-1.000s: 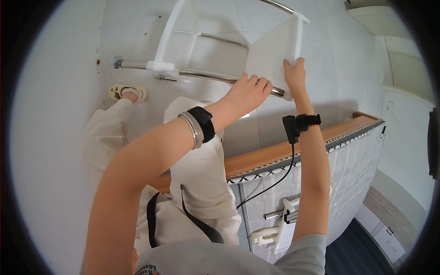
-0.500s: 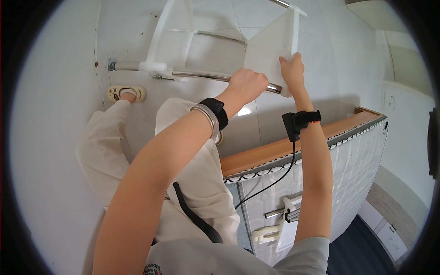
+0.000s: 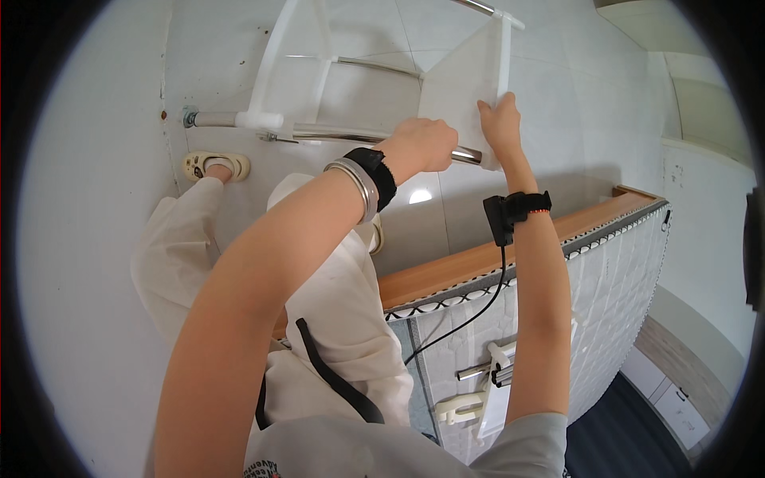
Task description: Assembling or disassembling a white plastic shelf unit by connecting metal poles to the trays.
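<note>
A white cloth [image 3: 466, 76] hangs over the rails of a white drying rack [image 3: 269, 80]. My right hand [image 3: 500, 126] pinches the cloth's lower edge, thumb on the front. My left hand [image 3: 426, 143] is closed in a fist around the rack's metal rod [image 3: 335, 137], right beside the cloth's lower left corner. The rod's end shows between my two hands. Each wrist wears a black strap, and a cable runs down from the right one.
A low tiled wall with a wooden top [image 3: 478, 261] runs along my right side. My feet in pale slippers [image 3: 215, 166] stand on the white tiled floor under the rack. A white holder with metal tools [image 3: 478, 390] hangs on the tiled wall.
My left hand has curled from a looser grip into a fist on the rod. My right hand has shifted slightly left along the cloth's edge.
</note>
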Tool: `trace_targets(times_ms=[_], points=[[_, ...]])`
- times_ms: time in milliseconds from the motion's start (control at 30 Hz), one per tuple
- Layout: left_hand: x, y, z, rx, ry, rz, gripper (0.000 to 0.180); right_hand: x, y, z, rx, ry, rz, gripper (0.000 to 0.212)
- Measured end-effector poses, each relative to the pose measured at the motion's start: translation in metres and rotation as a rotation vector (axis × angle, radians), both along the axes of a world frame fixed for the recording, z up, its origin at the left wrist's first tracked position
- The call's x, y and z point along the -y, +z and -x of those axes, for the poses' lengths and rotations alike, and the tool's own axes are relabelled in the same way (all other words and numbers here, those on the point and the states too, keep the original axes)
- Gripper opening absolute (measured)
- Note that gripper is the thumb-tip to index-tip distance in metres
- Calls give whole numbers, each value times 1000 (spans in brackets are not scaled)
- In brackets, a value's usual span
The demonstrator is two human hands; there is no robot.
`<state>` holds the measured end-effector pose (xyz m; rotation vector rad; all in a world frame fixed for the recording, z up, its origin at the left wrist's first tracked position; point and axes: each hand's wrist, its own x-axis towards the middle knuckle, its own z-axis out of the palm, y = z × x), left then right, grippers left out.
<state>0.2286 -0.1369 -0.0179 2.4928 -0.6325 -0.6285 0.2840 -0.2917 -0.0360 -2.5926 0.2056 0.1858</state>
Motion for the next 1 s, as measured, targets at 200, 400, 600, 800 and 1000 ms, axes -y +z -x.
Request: trace_targets(times_ms=[200,400,600,800,1000], points=[[4,0,-6,-166,5,29,20,6,-2,0,9,10,-19,34],[11,-3,-4,-246,-24,-2,24,11,1,-1,-7,19,-40,33],[31,-16,29,468,49,-19,10,5,4,2,-30,-58,-60,33],[39,-24,30,663,107,-124,11,-14,6,5,-34,-175,38,34],[34,-24,22,502,84,-25,5,-19,11,10,39,-112,225,37]])
